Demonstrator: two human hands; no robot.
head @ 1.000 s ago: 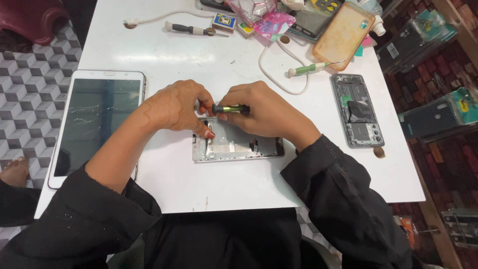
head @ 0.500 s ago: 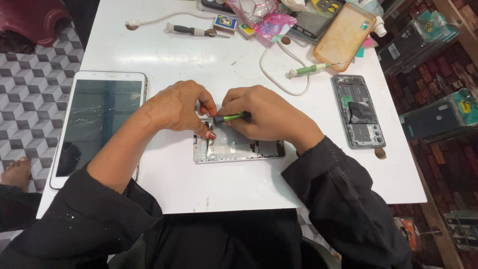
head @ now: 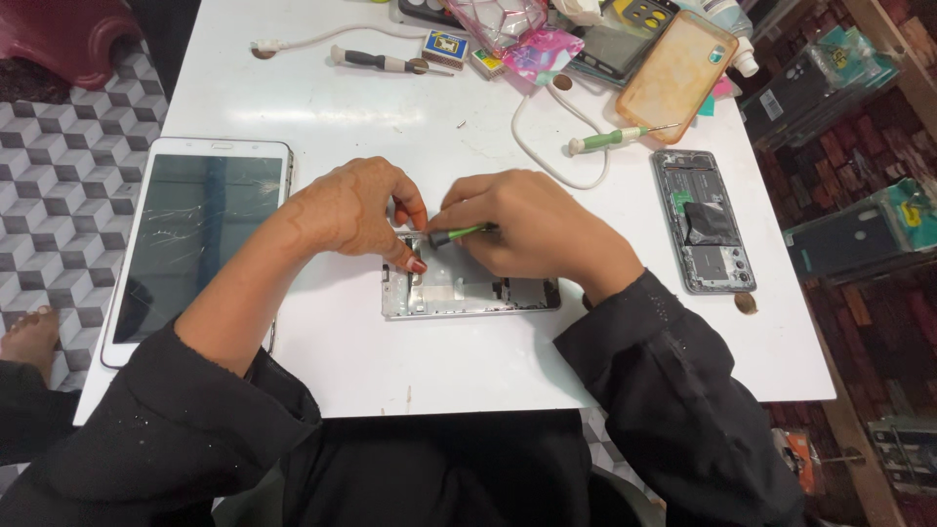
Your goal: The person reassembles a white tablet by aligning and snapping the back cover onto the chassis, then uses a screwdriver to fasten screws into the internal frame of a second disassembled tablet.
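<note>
Head view: right hand [head: 532, 229] pinches a green screwdriver [head: 461, 233]; left hand [head: 356, 210] fingertips press the phone frame [head: 468, 293].

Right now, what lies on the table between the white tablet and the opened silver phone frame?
Head view: only the left hand and forearm cross between tablet and phone frame.

This is looking like a small phone repair shop. An opened phone [head: 705, 221], a white tablet [head: 200, 234], a green screwdriver [head: 613, 139] and a phone case [head: 678, 61] are lying across the white table [head: 322, 117], while shelves of boxed stock [head: 859, 234] are standing alongside.
</note>
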